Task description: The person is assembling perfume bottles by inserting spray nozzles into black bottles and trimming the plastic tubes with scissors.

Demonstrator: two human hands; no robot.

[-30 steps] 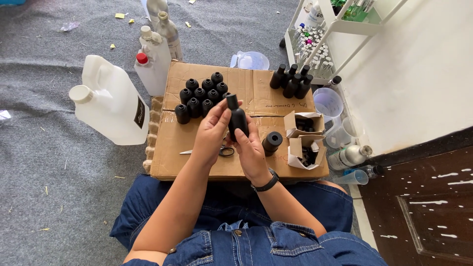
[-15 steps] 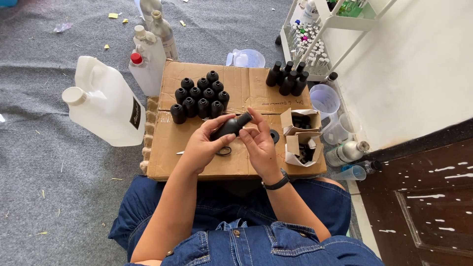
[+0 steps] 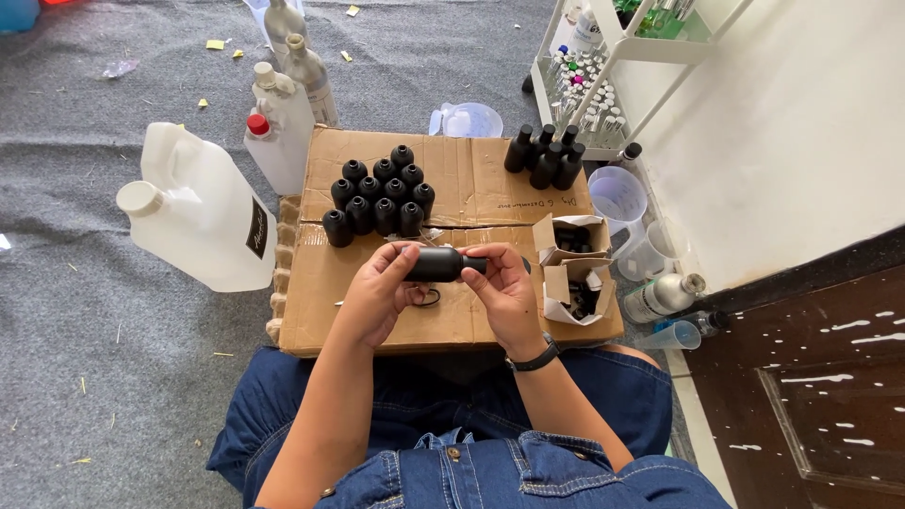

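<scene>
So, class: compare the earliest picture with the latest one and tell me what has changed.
The black bottle was upright a second ago; it now lies on its side, gripped by the left hand around its body and the right hand at its neck. The capped black bottles, white jug and cardboard box stayed put.

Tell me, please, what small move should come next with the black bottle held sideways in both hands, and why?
Probably turn the black bottle upright. The left hand grips its body and the right hand pinches its neck end while it lies level above the cardboard box; the capped black bottles in the cluster behind all stand upright.
</scene>
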